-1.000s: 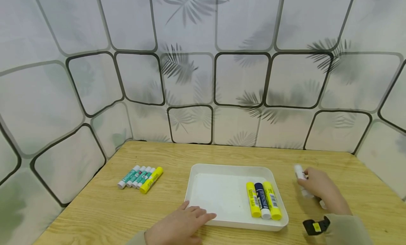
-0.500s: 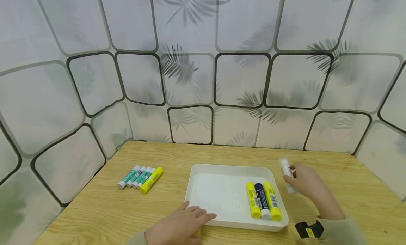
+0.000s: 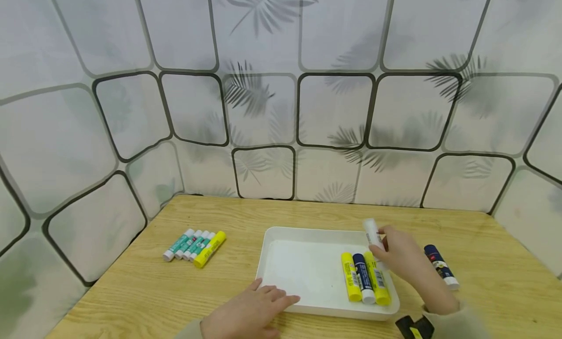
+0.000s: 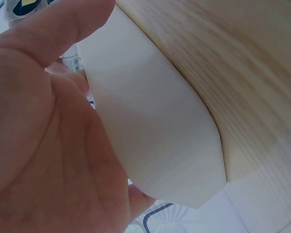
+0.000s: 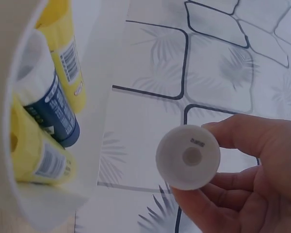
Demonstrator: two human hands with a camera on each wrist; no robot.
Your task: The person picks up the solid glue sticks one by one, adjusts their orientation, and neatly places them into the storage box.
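Note:
A white glue stick (image 3: 372, 234) is pinched between the thumb and fingers of my right hand (image 3: 401, 253), tilted above the tray's right side. Its hollow round end (image 5: 188, 158) faces the right wrist camera. My left hand (image 3: 248, 312) holds the front left rim of the white tray (image 3: 303, 309), fingers over the edge and thumb on the outside wall (image 4: 155, 116). Inside the tray, at its right, a yellow glue stick (image 3: 351, 277), a dark blue glue stick (image 3: 364, 279) and another yellow glue stick (image 3: 380, 286) lie side by side.
Several green-and-white glue sticks (image 3: 179, 245) lie in a row at the table's left, with a yellow glue stick (image 3: 209, 249) beside them. Right of the tray, another dark blue glue stick (image 3: 441, 266) lies on the wooden table (image 3: 246, 214). Patterned curtain (image 3: 263, 114) surrounds the table's back and sides.
My right hand has carried the white glue stick leftward from the table's right side to over the tray. The dark blue glue stick behind it has come into view. My left hand has stayed put.

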